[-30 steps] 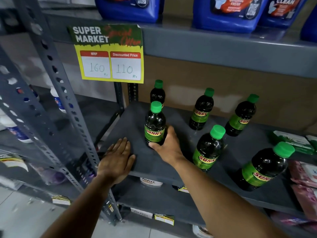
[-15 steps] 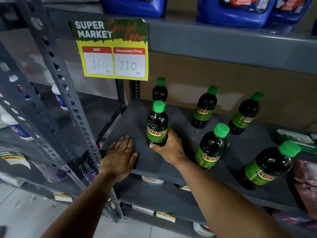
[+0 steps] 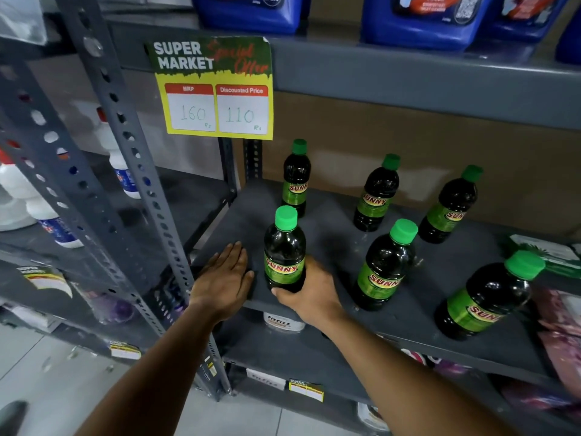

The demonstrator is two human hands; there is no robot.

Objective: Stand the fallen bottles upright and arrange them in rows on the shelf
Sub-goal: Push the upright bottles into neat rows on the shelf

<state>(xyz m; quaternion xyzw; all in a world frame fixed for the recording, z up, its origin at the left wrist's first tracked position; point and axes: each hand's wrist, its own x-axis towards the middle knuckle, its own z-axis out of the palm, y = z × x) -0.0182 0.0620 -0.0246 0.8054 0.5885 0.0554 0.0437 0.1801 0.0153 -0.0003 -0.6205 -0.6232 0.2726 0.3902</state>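
Observation:
Several dark bottles with green caps and green SUNNY labels stand upright on the grey shelf [image 3: 342, 212], in a back row and a front row. My right hand [image 3: 311, 294] grips the base of the front left bottle [image 3: 284, 250], which stands near the shelf's front edge. Behind it stands the back left bottle [image 3: 296, 176]. My left hand [image 3: 224, 276] lies flat, fingers together, on the shelf's front left corner beside that bottle, holding nothing. Further right stand the front middle bottle [image 3: 385, 265], the front right bottle [image 3: 487, 297] and two back bottles [image 3: 377, 193] [image 3: 451, 204].
A yellow and green price sign [image 3: 215, 89] hangs from the shelf above, which carries blue jugs [image 3: 421, 17]. A perforated grey upright [image 3: 138, 190] stands left of my left hand. White bottles [image 3: 122, 171] sit on the left rack. Pink packets [image 3: 556, 325] lie at the shelf's right end.
My right hand has slid the front left bottle slightly toward the shelf's front edge. The camera has come a little closer. My left hand stays flat on the corner.

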